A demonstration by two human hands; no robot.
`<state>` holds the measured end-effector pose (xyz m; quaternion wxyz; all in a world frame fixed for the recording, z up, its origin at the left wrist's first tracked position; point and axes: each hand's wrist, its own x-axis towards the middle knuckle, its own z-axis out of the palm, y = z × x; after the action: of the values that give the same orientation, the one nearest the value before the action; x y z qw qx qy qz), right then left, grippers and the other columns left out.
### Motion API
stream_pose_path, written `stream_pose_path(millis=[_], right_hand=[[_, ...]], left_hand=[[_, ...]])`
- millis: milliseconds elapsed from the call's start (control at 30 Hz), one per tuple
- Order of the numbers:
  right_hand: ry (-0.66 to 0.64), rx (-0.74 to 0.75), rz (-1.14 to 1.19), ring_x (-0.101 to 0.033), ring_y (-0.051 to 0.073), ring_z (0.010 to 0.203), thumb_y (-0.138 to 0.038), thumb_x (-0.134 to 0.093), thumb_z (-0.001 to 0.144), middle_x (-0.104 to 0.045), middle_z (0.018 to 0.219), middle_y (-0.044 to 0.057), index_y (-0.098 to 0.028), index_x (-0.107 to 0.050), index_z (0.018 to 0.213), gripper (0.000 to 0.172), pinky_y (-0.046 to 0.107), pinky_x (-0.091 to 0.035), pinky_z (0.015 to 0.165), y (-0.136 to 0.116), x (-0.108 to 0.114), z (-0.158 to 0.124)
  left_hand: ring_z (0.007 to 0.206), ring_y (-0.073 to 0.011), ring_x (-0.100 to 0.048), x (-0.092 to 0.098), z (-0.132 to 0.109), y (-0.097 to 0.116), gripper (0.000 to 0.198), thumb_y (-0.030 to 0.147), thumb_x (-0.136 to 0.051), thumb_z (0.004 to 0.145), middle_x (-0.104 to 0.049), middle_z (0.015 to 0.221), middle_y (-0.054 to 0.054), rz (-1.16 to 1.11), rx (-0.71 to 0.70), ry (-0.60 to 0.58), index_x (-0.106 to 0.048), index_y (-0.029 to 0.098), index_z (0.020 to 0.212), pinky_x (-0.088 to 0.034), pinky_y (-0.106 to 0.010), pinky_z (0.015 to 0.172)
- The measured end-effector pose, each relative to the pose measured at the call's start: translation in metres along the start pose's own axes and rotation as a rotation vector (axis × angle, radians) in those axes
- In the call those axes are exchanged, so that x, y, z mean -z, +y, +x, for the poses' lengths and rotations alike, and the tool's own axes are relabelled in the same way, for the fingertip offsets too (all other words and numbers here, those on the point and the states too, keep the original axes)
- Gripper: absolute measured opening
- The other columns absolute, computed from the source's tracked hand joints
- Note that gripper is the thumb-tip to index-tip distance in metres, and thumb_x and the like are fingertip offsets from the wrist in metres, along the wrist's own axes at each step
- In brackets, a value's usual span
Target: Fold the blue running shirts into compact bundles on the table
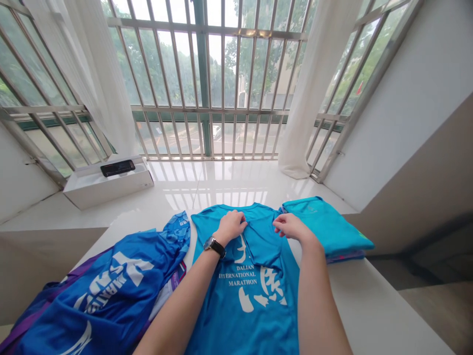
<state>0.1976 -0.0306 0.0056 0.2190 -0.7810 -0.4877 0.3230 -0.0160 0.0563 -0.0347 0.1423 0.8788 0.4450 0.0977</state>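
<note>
A turquoise T-shirt (254,291) printed "Dalian International Marathon" lies flat on the white table (373,305), collar away from me. One sleeve is folded in across the chest. My left hand (231,226), with a black watch on the wrist, is closed and presses on the shirt's fabric near the collar. My right hand (290,226) pinches the edge of the folded-in sleeve at the shoulder.
A stack of folded turquoise shirts (328,227) sits to the right. A heap of dark blue shirts (107,291) lies on the left. On the glossy sill behind stands a white box (111,182) with a black phone (117,167). Barred windows and white curtains are beyond.
</note>
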Motion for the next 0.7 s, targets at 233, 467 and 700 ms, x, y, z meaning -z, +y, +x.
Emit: stream_pose_path(millis=[233, 467, 700], right_hand=[[0.200, -0.007, -0.006, -0.069, 0.013, 0.065, -0.022, -0.045, 0.093, -0.075, 0.084, 0.005, -0.016, -0.063, 0.113, 0.028, 0.020, -0.051, 0.060, 0.013, -0.034, 0.028], [0.277, 0.039, -0.200, -0.069, 0.018, 0.097, -0.026, -0.044, 0.095, -0.075, 0.102, 0.007, -0.021, -0.056, 0.134, 0.041, 0.025, -0.048, 0.086, 0.016, -0.044, 0.041], [0.186, 0.084, -0.420, -0.066, 0.024, 0.107, -0.023, -0.058, 0.087, -0.074, 0.111, 0.010, -0.021, -0.073, 0.104, 0.023, 0.027, -0.045, 0.087, 0.001, -0.030, 0.062]], left_hand=[[0.099, -0.0253, -0.067, -0.005, 0.002, 0.001, 0.022, 0.032, -0.042, 0.101, -0.071, 0.105, -0.010, -0.039, 0.096, 0.026, -0.055, 0.021, 0.115, -0.047, -0.030, 0.078], [0.101, -0.0251, -0.067, 0.000, -0.003, 0.001, 0.025, 0.035, -0.052, 0.096, -0.071, 0.106, -0.007, -0.078, 0.074, 0.003, -0.055, 0.024, 0.117, -0.048, -0.030, 0.079], [0.103, -0.0253, -0.066, 0.002, -0.004, 0.000, 0.026, 0.030, -0.055, 0.093, -0.071, 0.109, -0.007, -0.106, 0.054, 0.004, -0.056, 0.024, 0.118, -0.049, -0.030, 0.081]])
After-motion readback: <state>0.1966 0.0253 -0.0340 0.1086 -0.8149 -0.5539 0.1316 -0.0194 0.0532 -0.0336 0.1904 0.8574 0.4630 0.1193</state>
